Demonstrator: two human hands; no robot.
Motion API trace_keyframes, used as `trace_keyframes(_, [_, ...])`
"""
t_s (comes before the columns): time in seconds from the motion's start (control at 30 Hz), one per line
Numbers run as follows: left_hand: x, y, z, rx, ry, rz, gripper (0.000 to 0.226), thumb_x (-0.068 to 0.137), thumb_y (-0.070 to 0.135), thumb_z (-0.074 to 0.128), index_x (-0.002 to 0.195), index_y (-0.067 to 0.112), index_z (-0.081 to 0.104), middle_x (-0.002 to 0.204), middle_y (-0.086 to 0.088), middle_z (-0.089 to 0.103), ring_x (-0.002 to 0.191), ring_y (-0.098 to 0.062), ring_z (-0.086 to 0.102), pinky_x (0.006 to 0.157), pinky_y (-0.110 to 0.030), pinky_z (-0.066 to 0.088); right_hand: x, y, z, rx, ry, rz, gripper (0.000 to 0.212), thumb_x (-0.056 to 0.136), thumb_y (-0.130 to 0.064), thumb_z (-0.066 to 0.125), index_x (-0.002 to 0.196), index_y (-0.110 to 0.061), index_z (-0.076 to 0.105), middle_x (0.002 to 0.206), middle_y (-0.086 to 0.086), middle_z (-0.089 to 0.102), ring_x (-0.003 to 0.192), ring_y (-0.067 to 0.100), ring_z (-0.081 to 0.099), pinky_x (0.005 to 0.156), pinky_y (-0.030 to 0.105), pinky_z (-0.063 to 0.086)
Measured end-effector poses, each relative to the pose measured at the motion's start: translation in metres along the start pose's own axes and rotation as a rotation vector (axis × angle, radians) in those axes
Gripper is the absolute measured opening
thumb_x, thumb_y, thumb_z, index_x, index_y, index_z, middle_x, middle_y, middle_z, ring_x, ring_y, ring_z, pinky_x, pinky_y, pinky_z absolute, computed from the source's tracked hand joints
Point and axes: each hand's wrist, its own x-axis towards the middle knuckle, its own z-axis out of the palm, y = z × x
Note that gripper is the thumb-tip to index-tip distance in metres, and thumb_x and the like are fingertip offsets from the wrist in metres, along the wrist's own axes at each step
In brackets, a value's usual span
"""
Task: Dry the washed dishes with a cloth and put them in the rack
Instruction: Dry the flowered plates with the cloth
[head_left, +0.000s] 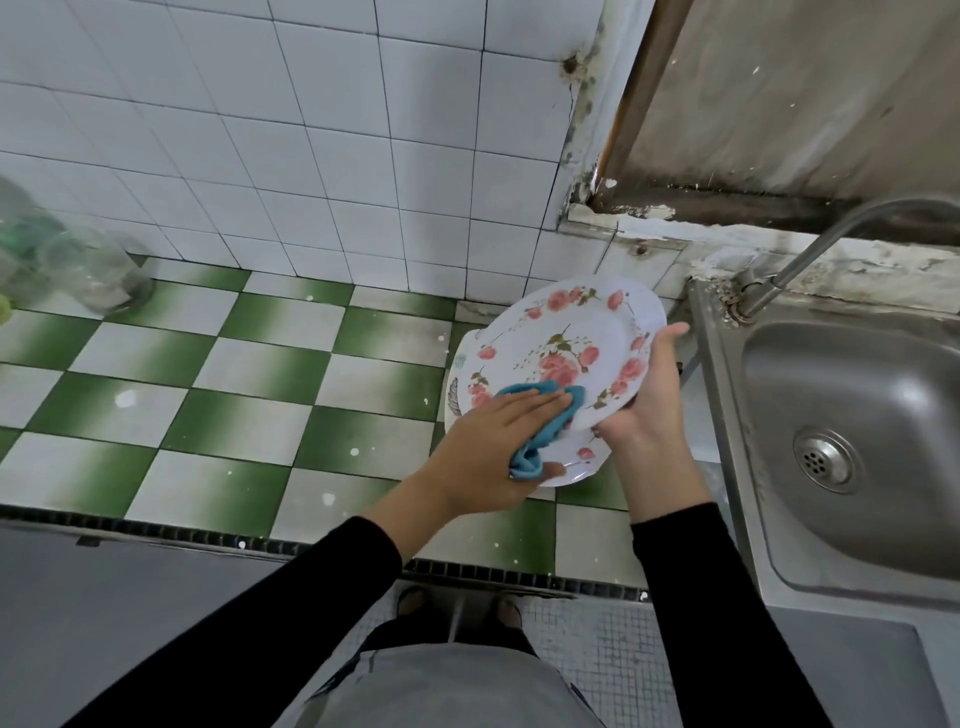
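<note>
A white plate with pink roses (571, 332) is held tilted above the counter. My right hand (647, 395) grips its right rim from below and behind, fingertips showing past the edge. My left hand (488, 441) presses a blue cloth (524, 457) against the plate's lower left face, fingers flat on top, thumb tucked round the bunched cloth. Under the held plate lies at least one more white plate (576, 470) on the counter, mostly hidden. No rack is in view.
The counter of green and white tiles (234, 374) runs left. A steel sink (852, 431) with a curved tap (810, 254) is at the right. Clear jars (88, 270) stand at the far left against the tiled wall.
</note>
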Motion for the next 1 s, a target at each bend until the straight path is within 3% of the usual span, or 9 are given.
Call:
trace_keyframes(0.17, [0.009, -0.006, -0.011, -0.019, 0.261, 0.012, 0.043, 0.086, 0.015, 0.061, 0.129, 0.011, 0.061, 0.118, -0.005, 0.069, 0.1, -0.02, 0.066, 0.085, -0.029, 0.057, 0.006, -0.006, 0.005, -0.02, 0.028, 0.039, 0.077, 0.091, -0.077, 0.035, 0.139, -0.021, 0.055, 0.138, 0.016, 0.057, 0.117, 0.04, 0.058, 0.092, 0.058, 0.052])
trace_keyframes(0.27, [0.013, 0.002, -0.019, -0.423, 0.426, -0.294, 0.04, 0.089, 0.002, 0.065, 0.124, 0.022, 0.061, 0.093, -0.009, 0.069, 0.071, -0.026, 0.063, 0.06, -0.04, 0.06, 0.006, 0.003, -0.003, -0.156, 0.078, 0.002, 0.071, 0.089, -0.077, 0.04, 0.146, -0.035, 0.046, 0.15, 0.006, 0.046, 0.133, 0.038, 0.045, 0.104, 0.063, 0.04])
trace_keyframes(0.4, [0.014, 0.006, -0.037, -1.085, 0.662, -0.798, 0.024, 0.087, 0.003, 0.068, 0.101, 0.023, 0.064, 0.096, -0.002, 0.07, 0.093, -0.022, 0.067, 0.082, -0.038, 0.059, 0.013, 0.029, -0.03, -0.485, 0.224, -0.004, 0.067, 0.096, -0.068, 0.039, 0.152, -0.031, 0.038, 0.152, 0.0, 0.045, 0.128, 0.02, 0.045, 0.103, 0.045, 0.04])
trace_keyframes(0.47, [0.009, -0.002, -0.042, -1.314, 0.696, -0.873, 0.027, 0.085, 0.0, 0.065, 0.103, 0.019, 0.062, 0.1, -0.002, 0.07, 0.096, -0.02, 0.066, 0.084, -0.034, 0.058, 0.016, 0.038, -0.043, -0.478, 0.255, 0.03, 0.068, 0.096, -0.069, 0.041, 0.152, -0.031, 0.037, 0.151, -0.004, 0.047, 0.133, 0.019, 0.045, 0.11, 0.049, 0.038])
trace_keyframes(0.53, [0.001, -0.011, -0.044, -1.409, 0.706, -0.873, 0.034, 0.084, 0.002, 0.065, 0.112, 0.019, 0.06, 0.105, -0.002, 0.071, 0.097, -0.018, 0.067, 0.087, -0.034, 0.057, 0.016, 0.04, -0.051, -0.395, 0.275, 0.012, 0.062, 0.096, -0.064, 0.048, 0.147, -0.028, 0.045, 0.141, -0.003, 0.057, 0.13, 0.022, 0.054, 0.099, 0.046, 0.049])
trace_keyframes(0.63, [-0.006, -0.026, -0.045, -1.474, 0.748, -0.928, 0.04, 0.088, 0.004, 0.062, 0.125, 0.016, 0.056, 0.112, -0.004, 0.069, 0.105, -0.022, 0.064, 0.091, -0.04, 0.056, 0.015, 0.037, -0.053, -0.234, 0.247, -0.021, 0.048, 0.101, -0.05, 0.049, 0.136, -0.019, 0.058, 0.127, 0.002, 0.069, 0.117, 0.023, 0.064, 0.074, 0.034, 0.056])
trace_keyframes(0.8, [-0.01, -0.042, -0.045, -1.407, 0.744, -1.05, 0.027, 0.094, 0.012, 0.058, 0.121, 0.013, 0.057, 0.112, -0.006, 0.066, 0.103, -0.022, 0.063, 0.07, -0.032, 0.06, 0.015, 0.035, -0.046, -0.069, 0.165, -0.061, 0.024, 0.105, -0.035, 0.046, 0.12, -0.027, 0.063, 0.125, 0.004, 0.07, 0.123, 0.029, 0.061, 0.106, 0.058, 0.045])
trace_keyframes(0.9, [-0.004, -0.038, -0.043, -1.057, 0.857, -1.225, 0.017, 0.097, 0.035, 0.056, 0.104, 0.019, 0.057, 0.101, -0.002, 0.064, 0.097, -0.019, 0.061, 0.08, -0.032, 0.054, 0.006, 0.029, -0.034, -0.056, 0.143, -0.13, 0.026, 0.104, -0.042, 0.045, 0.12, -0.032, 0.063, 0.125, 0.003, 0.07, 0.119, 0.028, 0.063, 0.103, 0.057, 0.048])
trace_keyframes(1.0, [0.007, -0.025, -0.039, -0.818, 0.883, -1.11, 0.029, 0.1, 0.044, 0.046, 0.114, 0.019, 0.053, 0.094, 0.005, 0.061, 0.091, -0.01, 0.06, 0.072, -0.02, 0.048, -0.003, 0.028, -0.022, -0.107, 0.129, -0.183, 0.031, 0.105, -0.038, 0.047, 0.13, -0.027, 0.061, 0.125, 0.001, 0.07, 0.116, 0.024, 0.065, 0.099, 0.049, 0.053])
